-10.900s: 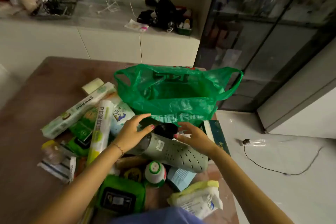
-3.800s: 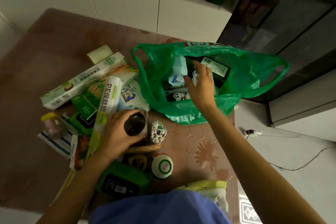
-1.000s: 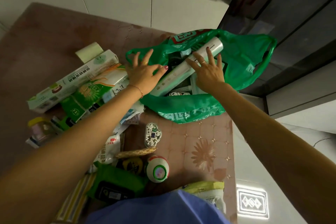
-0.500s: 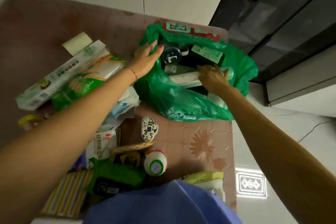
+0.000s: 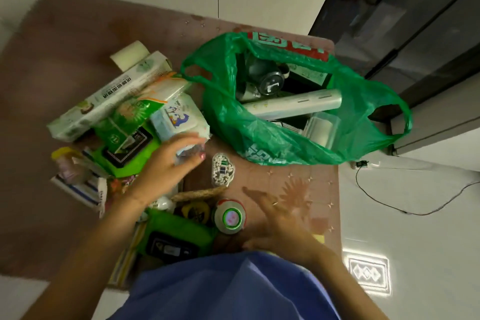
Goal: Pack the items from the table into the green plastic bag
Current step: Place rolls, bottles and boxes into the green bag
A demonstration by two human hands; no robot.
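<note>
The green plastic bag [image 5: 262, 135] stands open on the brown table [image 5: 65, 41], holding a long film roll [image 5: 293, 105], a grey cylinder [image 5: 262, 80] and boxes. My left hand [image 5: 166, 169] hovers blurred over the pile, fingers curled at the lower edge of a white wipes pack [image 5: 179, 118]; whether it grips the pack is unclear. My right hand [image 5: 278, 226] hangs open and empty near the table's front edge, beside a small round bottle [image 5: 230, 217]. A heart-shaped box of cotton swabs [image 5: 222, 169] lies between my hands.
Left of the bag lie a long carton [image 5: 109, 97], a cream roll [image 5: 130, 56], green wipes packs [image 5: 124, 143] [image 5: 174, 239] and a yellow-lidded jar [image 5: 67, 163]. The table's right edge drops to a white floor with a black cable [image 5: 394, 205]. White cabinets stand behind.
Both hands have come out of the bag, leaving the film roll inside. The left hand moved down to the wipes pack; the right hand drew back toward my body.
</note>
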